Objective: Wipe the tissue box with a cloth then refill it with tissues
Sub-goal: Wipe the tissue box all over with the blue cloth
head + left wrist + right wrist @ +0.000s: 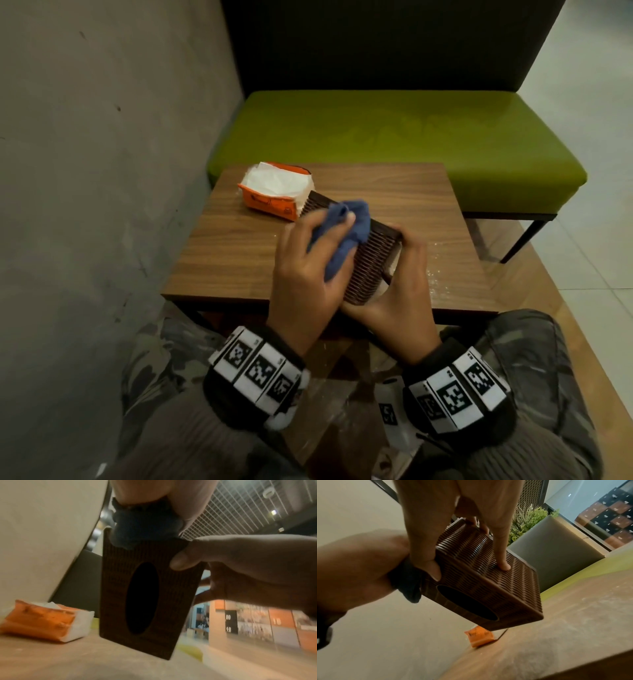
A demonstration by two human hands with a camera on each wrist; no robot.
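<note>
The right hand holds the brown ribbed tissue box tight, lifted just above the wooden worktop. The left hand squeezes a crumpled blue cloth against the box's side. An orange pack of white tissues lies on the worktop behind.

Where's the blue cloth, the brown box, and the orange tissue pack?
cloth (349,219): head view, bunched top.
box (488,574): right wrist view, ribbed side.
tissue pack (42,620): left wrist view, orange wrapper front.
</note>
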